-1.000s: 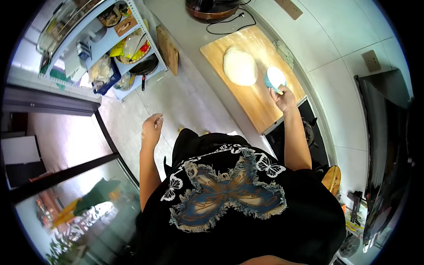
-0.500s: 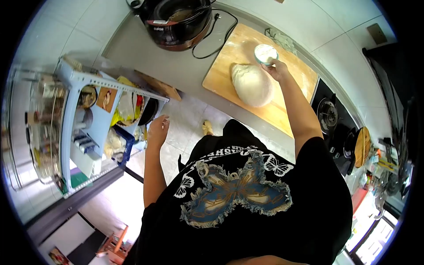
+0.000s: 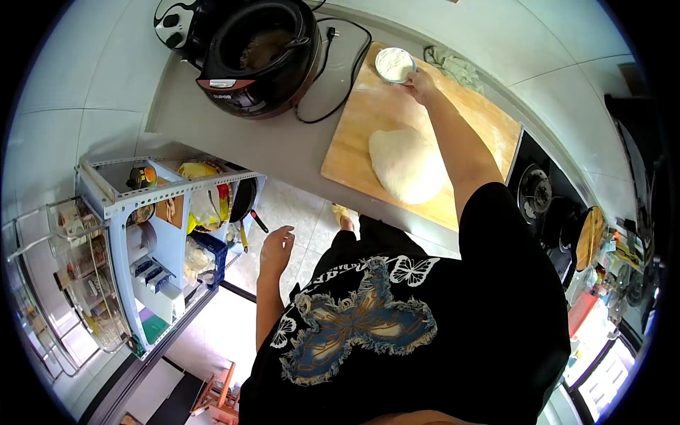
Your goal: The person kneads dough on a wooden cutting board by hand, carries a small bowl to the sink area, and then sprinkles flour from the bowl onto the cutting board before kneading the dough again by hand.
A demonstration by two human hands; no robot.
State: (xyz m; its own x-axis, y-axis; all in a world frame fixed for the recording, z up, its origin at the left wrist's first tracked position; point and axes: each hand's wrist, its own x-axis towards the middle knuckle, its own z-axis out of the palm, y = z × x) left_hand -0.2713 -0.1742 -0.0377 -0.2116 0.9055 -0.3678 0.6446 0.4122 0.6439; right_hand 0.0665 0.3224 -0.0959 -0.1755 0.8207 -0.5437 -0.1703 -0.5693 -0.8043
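Observation:
My right hand (image 3: pixel 421 86) grips the near rim of a small bowl of white flour (image 3: pixel 394 65), at the far left corner of a wooden board (image 3: pixel 347 149). A large, smooth, pale lump of dough (image 3: pixel 407 166) lies on the board, nearer to me than the bowl. White powder dusts the wood around them. Away from the counter, my left hand (image 3: pixel 278 248) hangs over the floor beside the shelf, fingers loosely curled and apart, with nothing in it.
A black cooker (image 3: pixel 258 64) with its lid up stands left of the board, its cord (image 3: pixel 365 67) lying between them. A crumpled cloth (image 3: pixel 453 67) rests behind the board. To the right is a gas stove (image 3: pixel 535 191); at left stands a loaded shelf unit (image 3: pixel 166 248).
My right hand has carried the bowl of flour away from the dough, toward the board's far left corner. The view has shifted, showing more of the cooker and shelf.

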